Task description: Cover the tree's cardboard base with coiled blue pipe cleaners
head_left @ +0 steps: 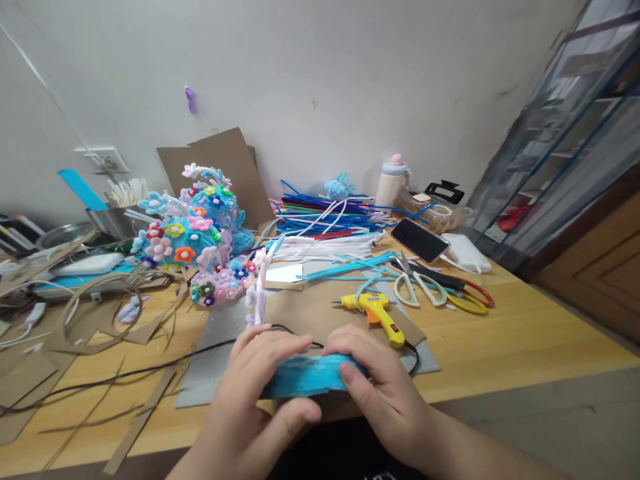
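Both my hands hold a bright blue fuzzy pipe-cleaner piece (pixel 310 375) level above the table's front edge. My left hand (pixel 250 387) is curled around its left end, fingers over the top and thumb below. On the right end, my right hand (pixel 377 377) grips with its thumb against the near face and its fingers over the top. The ends of the piece are hidden by my hands. Just beyond my right hand lies a yellow glue gun (pixel 375 310). A pale pink and blue pipe-cleaner stem (pixel 263 287) rises behind my left hand.
A flower-covered blue pipe-cleaner craft (pixel 193 240) stands back left, near cardboard rings (pixel 103 310). Pipe cleaners (pixel 320 217) are piled at the back. Scissors (pixel 417 283), pliers (pixel 465 290), a phone (pixel 420 240) and a bottle (pixel 391 183) are right. A black cord (pixel 150 367) crosses the table.
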`<state>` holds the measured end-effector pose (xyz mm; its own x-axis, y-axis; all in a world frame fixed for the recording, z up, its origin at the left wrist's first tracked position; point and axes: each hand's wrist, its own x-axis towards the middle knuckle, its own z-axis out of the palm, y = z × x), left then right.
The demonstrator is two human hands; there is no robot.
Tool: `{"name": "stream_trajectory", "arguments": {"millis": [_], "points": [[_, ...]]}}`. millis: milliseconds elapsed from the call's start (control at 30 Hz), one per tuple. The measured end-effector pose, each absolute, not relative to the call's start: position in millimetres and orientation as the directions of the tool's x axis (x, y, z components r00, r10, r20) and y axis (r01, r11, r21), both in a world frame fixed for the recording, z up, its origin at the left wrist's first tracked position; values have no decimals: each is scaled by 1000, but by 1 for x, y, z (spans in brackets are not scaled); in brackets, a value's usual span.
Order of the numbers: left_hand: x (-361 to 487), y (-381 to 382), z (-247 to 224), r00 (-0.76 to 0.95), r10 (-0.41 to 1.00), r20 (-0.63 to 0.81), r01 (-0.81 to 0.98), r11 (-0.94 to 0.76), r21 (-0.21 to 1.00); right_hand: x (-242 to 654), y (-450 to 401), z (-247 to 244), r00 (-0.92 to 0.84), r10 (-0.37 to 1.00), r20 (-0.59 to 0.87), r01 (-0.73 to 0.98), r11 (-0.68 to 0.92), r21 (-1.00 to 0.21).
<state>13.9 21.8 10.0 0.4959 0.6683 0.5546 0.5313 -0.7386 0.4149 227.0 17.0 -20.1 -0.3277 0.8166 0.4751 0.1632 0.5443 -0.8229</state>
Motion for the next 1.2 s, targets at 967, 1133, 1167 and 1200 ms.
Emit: {"name": "stream_trajectory", "arguments": {"millis": [967, 1133, 1167, 1200], "points": [[23, 19, -17, 428, 380, 820, 487, -861, 145, 228, 18, -13, -335, 718, 610, 255, 693, -675], [27, 14, -3, 499, 399, 769, 521, -847, 102, 226, 15, -12, -330, 718, 613, 266, 694, -669], [28, 13, 1, 501, 405, 764, 534, -840, 95, 225, 15, -12, -333, 718, 611, 270, 693, -668], [30, 12, 5, 500, 414, 761, 548, -831, 92, 225, 14, -12, -337, 717, 610, 274, 694, -665]]}}
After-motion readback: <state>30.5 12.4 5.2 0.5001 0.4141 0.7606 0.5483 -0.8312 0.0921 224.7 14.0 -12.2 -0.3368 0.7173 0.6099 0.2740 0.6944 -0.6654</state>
